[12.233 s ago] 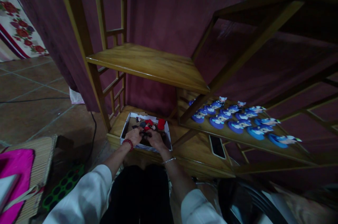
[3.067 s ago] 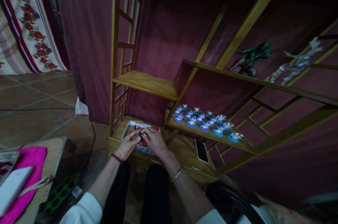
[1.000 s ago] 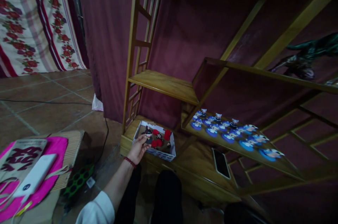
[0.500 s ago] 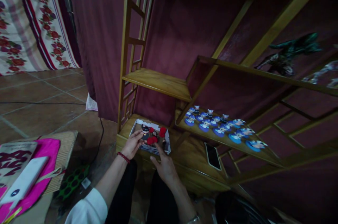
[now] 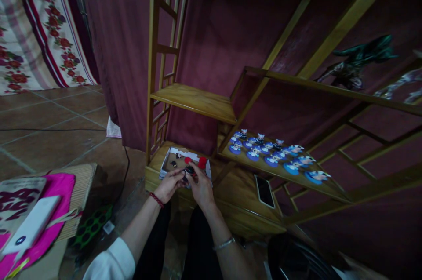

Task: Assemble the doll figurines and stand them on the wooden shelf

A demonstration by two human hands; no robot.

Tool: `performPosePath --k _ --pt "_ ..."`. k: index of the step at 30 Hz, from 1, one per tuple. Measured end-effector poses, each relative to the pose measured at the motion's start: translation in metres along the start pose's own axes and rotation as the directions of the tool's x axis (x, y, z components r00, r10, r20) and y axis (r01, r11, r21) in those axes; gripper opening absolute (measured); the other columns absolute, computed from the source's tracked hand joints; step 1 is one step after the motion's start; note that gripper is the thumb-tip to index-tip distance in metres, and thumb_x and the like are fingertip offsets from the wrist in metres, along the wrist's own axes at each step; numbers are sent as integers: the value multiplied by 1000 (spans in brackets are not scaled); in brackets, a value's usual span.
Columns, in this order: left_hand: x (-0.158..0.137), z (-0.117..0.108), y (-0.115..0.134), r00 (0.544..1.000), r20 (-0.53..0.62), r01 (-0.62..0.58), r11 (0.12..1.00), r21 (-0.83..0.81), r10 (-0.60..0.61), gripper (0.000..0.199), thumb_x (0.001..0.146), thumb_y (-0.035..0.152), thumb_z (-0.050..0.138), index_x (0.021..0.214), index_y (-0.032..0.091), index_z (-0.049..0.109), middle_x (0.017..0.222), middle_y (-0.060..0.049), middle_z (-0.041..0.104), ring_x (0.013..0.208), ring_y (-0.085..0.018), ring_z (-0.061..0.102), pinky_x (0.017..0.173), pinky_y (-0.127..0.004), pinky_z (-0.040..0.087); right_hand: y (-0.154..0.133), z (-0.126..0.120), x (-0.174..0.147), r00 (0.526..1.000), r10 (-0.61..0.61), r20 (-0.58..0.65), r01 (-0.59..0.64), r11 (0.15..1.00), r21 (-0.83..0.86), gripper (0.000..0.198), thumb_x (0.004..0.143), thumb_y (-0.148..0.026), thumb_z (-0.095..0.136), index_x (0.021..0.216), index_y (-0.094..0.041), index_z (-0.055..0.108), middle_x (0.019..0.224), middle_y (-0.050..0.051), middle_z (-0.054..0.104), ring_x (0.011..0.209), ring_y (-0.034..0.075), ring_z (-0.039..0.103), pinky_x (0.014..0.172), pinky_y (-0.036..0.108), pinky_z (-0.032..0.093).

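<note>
A small dark-haired figurine [image 5: 189, 169] is held between my two hands, over the front edge of a shallow white box [image 5: 162, 170]. My left hand [image 5: 170, 186] pinches it from the left, with a red bead bracelet at the wrist. From the right, the fingers of my right hand [image 5: 202, 188] close on it too, partly hiding it. Inside the box lie a red round piece [image 5: 202, 162], another red piece [image 5: 187, 160] and small dark parts [image 5: 173, 164]. The hands cover the box's near right part.
Several blue-based figurines [image 5: 254, 153] stand in rows on the shelf [image 5: 329, 192] to the right. A phone [image 5: 264, 191] lies on the lower board. A dark green statue [image 5: 359, 62] stands higher up. At left, a white power bank [image 5: 31, 223] rests on a pink cloth [image 5: 64, 187].
My right hand has moved up and left to take hold of the figurine alongside my left hand. The figurine has come lower and nearer, between both hands.
</note>
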State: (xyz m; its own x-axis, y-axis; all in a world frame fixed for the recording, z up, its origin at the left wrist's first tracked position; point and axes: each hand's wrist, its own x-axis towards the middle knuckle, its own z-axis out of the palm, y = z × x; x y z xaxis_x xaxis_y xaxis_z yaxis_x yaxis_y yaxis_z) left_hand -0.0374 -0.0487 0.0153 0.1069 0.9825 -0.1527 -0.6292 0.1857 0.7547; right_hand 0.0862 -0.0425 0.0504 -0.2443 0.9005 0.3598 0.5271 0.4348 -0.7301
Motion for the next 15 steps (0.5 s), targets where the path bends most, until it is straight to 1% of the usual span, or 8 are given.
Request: performPosePath --k 3,9,15 --pt "-3 0 4 999 38 7 1000 -9 -7 26 62 19 67 87 9 64 74 -7 65 55 -10 56 55 -22 43 0 -1 2 1000 1 24 -1 1000 10 39 73 -18 50 112 -26 52 109 4 58 97 19 55 86 39 43" --pt "-8 -3 11 993 122 -1 1000 2 1 28 59 9 62 87 9 64 74 -8 65 58 -12 58 58 -23 41 2 -1 5 997 -48 57 46 998 38 43 72 -13 48 112 -28 50 109 1 58 98 17 55 87 36 43" --pt "-11 -1 17 987 162 7 1000 25 -11 30 60 9 62 90 9 64 74 -7 65 59 -12 58 55 -21 38 0 -2 6 997 -48 53 47 998 32 39 73 -15 48 109 -29 51 108 0 59 96 17 56 84 33 45"
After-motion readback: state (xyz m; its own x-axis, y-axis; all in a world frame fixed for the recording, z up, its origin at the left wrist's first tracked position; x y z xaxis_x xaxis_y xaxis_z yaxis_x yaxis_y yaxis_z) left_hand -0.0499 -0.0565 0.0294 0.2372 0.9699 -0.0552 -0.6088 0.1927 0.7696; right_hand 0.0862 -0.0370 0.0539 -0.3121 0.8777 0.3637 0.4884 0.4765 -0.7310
